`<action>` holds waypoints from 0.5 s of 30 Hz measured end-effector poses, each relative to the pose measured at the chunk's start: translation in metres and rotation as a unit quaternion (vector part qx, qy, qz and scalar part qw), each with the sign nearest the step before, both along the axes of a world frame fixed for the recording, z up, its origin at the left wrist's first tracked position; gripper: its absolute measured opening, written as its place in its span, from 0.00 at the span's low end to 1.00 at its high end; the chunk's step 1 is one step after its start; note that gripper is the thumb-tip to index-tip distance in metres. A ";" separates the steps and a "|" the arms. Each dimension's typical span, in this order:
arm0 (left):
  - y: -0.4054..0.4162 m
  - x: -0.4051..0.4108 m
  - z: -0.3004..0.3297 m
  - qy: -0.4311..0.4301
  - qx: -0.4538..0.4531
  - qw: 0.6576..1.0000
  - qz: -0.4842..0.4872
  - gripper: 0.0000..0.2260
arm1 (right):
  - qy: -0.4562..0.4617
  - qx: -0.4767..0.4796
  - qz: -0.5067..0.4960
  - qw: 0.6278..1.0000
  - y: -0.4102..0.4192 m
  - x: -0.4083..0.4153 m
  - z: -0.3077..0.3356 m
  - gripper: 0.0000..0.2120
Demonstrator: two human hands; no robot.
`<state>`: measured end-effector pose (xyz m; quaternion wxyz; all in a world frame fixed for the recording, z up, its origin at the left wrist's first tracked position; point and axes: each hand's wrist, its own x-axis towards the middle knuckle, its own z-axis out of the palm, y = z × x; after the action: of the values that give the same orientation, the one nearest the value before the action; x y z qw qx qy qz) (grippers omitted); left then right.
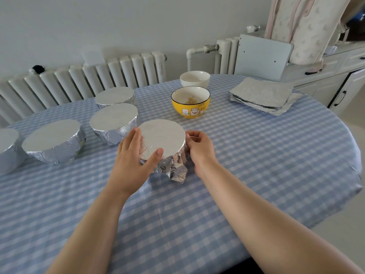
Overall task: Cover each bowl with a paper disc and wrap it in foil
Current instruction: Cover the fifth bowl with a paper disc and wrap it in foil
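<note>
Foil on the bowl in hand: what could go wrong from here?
1. A loose foil flap hangs at the near side of the bowl; it may stay unsealed.
2. The right hand pinches thin foil at the rim, which could tear.
3. The left hand could shove it into the wrapped bowl beside it.

We see open tablecloth (197,224) near and right. Left is blocked by four wrapped bowls (114,125). Far path is narrowed by the yellow bowl (190,101), white bowl (195,79) and, far right, the foil stack (262,95).
</note>
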<state>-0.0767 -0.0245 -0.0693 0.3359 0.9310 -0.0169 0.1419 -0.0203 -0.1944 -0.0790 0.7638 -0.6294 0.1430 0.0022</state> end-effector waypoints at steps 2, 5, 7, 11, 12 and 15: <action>0.000 0.000 0.000 0.000 0.000 1.000 0.000 0.49 | 0.004 0.004 -0.003 1.000 0.002 0.003 0.000 0.04; -0.001 -0.001 0.000 -0.002 0.006 1.000 0.000 0.47 | 0.002 -0.015 -0.003 1.000 0.002 0.006 -0.001 0.03; -0.002 -0.001 0.000 -0.001 0.007 1.000 0.000 0.47 | -0.012 -0.058 0.000 0.998 0.003 0.006 -0.001 0.05; -0.002 -0.001 0.000 0.004 0.006 1.000 0.005 0.47 | -0.034 -0.106 -0.015 0.994 0.004 0.007 -0.002 0.07; -0.002 -0.001 0.000 0.003 0.008 1.000 0.007 0.47 | -0.030 -0.107 -0.017 0.994 0.004 0.007 -0.003 0.06; -0.005 -0.003 0.001 0.002 0.005 1.000 0.010 0.44 | -0.031 -0.110 -0.034 0.993 0.002 0.007 -0.005 0.01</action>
<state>-0.0795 -0.0293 -0.0687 0.3296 0.9331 -0.0080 0.1436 -0.0137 -0.1926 -0.0844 0.6939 -0.7039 0.1396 -0.0588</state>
